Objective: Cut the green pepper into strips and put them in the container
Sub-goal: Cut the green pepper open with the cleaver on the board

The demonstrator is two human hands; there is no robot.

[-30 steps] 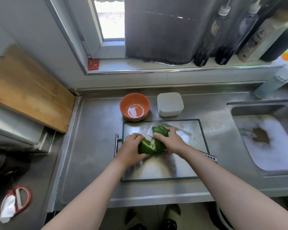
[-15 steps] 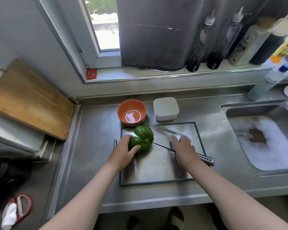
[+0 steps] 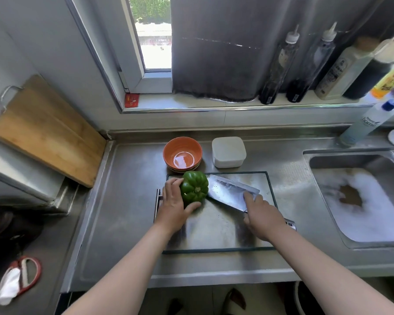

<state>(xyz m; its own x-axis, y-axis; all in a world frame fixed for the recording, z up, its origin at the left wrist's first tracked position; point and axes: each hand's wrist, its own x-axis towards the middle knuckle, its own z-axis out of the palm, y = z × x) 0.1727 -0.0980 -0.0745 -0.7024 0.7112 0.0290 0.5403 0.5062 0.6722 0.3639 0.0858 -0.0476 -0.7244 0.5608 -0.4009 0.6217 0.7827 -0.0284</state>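
The left grip [image 3: 173, 203] curls round the green pepper [image 3: 195, 188], fingers on its left flank and thumb under its near side. The pepper sits stem-up on the far left corner of the steel cutting board [image 3: 214, 230]. The right grip [image 3: 262, 215] holds the cleaver [image 3: 228, 192] by the handle, with the forefinger laid straight along the flat of the tilted blade. The blade's far end is just beside the pepper's right side. The board lies on the steel table [image 3: 127, 201]. Behind it stand an orange bowl [image 3: 182, 154] and the white container [image 3: 228, 151], side by side. A foam-filled sink [image 3: 350, 161] lies to the right.
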